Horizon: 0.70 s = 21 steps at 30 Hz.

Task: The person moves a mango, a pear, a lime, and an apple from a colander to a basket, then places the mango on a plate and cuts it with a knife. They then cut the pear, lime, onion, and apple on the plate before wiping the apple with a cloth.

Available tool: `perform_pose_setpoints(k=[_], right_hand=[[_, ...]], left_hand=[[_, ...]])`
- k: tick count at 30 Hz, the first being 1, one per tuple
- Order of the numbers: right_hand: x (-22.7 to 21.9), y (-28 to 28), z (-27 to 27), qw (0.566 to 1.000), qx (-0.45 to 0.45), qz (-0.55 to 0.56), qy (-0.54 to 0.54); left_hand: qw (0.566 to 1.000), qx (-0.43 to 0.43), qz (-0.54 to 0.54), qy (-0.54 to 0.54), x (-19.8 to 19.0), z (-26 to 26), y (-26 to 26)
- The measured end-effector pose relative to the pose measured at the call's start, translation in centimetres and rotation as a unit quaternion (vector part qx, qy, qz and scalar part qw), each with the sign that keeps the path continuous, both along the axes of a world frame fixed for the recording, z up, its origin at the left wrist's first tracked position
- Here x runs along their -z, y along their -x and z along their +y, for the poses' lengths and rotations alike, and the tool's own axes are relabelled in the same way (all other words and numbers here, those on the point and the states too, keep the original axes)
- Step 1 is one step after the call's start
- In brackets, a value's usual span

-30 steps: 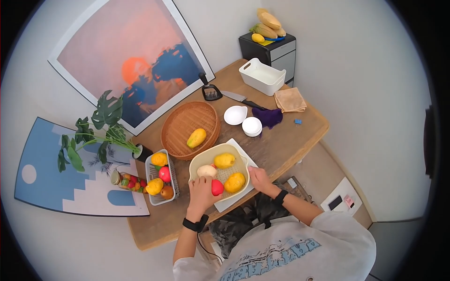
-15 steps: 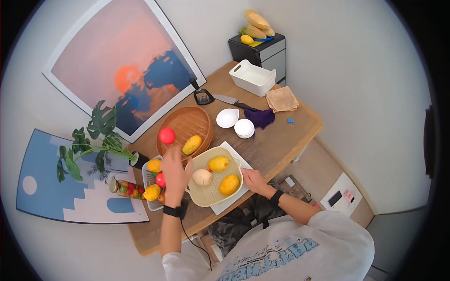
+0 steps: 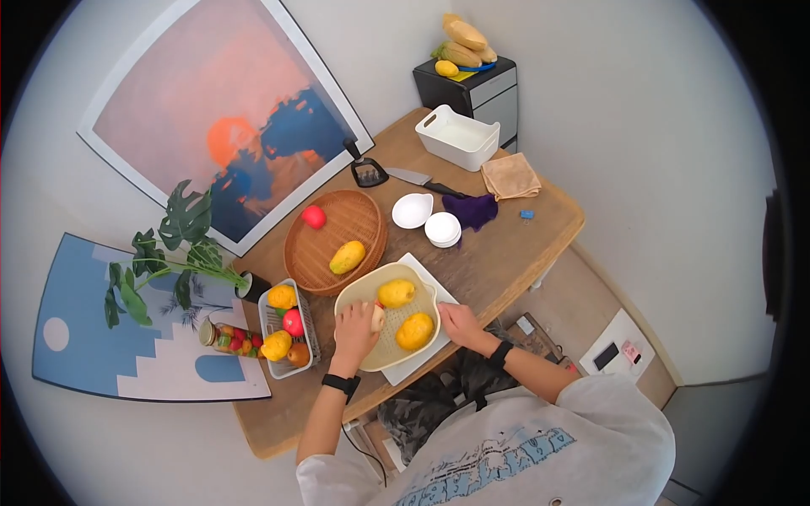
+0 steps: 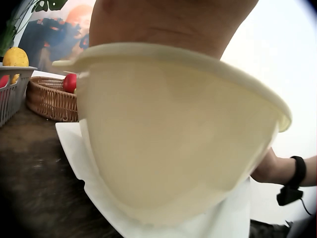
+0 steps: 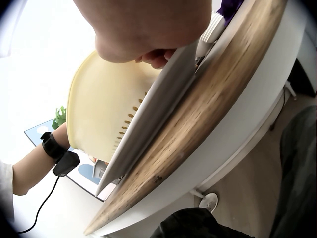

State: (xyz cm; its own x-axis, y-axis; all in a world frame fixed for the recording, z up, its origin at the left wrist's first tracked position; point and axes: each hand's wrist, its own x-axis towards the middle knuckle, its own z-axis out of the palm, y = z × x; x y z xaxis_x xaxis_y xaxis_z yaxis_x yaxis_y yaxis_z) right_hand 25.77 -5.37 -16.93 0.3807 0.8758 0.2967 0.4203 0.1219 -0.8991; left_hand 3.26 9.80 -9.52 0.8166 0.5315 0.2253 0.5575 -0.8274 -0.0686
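Note:
In the head view my left hand [image 3: 356, 336] reaches into a cream colander [image 3: 392, 352], its fingers curled over a pale round fruit [image 3: 378, 318] that is mostly covered. Two yellow fruits [image 3: 414, 331] lie beside it in the colander. My right hand [image 3: 461, 325] grips the colander at its right edge; the right wrist view shows curled fingertips [image 5: 159, 59] low against the colander wall. A white board [image 3: 408, 364] lies under the colander. In the left wrist view the colander's outer wall [image 4: 173, 134] hides what the left hand holds.
A round wicker basket [image 3: 297, 263] behind holds a red round fruit [image 3: 314, 217] and a yellow fruit [image 3: 347, 257]. A grey basket [image 3: 309, 317] of fruit stands left. White bowls [image 3: 413, 211], a knife [image 3: 413, 177], a purple cloth [image 3: 472, 212] and a white bin [image 3: 460, 143] stand farther back.
My left hand carried the red fruit from the colander to the wicker basket, let it go there, then came back to the pale fruit. My right hand stayed at the colander.

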Motion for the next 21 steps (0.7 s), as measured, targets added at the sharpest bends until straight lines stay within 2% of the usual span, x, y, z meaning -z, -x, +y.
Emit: perform_pose_setpoints(k=[7, 10, 13, 15, 17, 20, 21], right_hand=[[-0.4, 0.1, 0.0, 1.0, -0.001, 0.004, -0.018], [-0.1, 0.2, 0.1, 1.0, -0.001, -0.002, -0.02], [-0.3, 0.1, -0.1, 1.0, -0.003, -0.005, -0.02], [-0.5, 0.1, -0.1, 1.0, -0.003, -0.006, -0.017], [-0.5, 0.1, -0.1, 1.0, -0.001, -0.007, -0.01], [-0.2, 0.2, 0.0, 1.0, 0.009, -0.011, -0.025], [0.0, 0.0, 0.1, 1.0, 0.008, -0.012, -0.027]], left_hand=[[0.999, -0.004, 0.029, 0.04, -2.4, -1.7, -0.4], [0.997, 0.033, 0.014, 0.068, -4.8, -2.5, -0.3], [0.996, 0.011, -0.009, 0.088, -8.9, -1.7, -1.2], [0.993, 0.0, -0.101, 0.064, -10.4, 1.9, -1.0], [0.977, -0.03, -0.161, -0.134, -14.4, 2.8, -1.6], [0.974, -0.043, -0.179, -0.132, -16.3, 2.8, -2.2], [0.981, -0.017, -0.167, -0.101, -15.9, 2.8, -2.5]])
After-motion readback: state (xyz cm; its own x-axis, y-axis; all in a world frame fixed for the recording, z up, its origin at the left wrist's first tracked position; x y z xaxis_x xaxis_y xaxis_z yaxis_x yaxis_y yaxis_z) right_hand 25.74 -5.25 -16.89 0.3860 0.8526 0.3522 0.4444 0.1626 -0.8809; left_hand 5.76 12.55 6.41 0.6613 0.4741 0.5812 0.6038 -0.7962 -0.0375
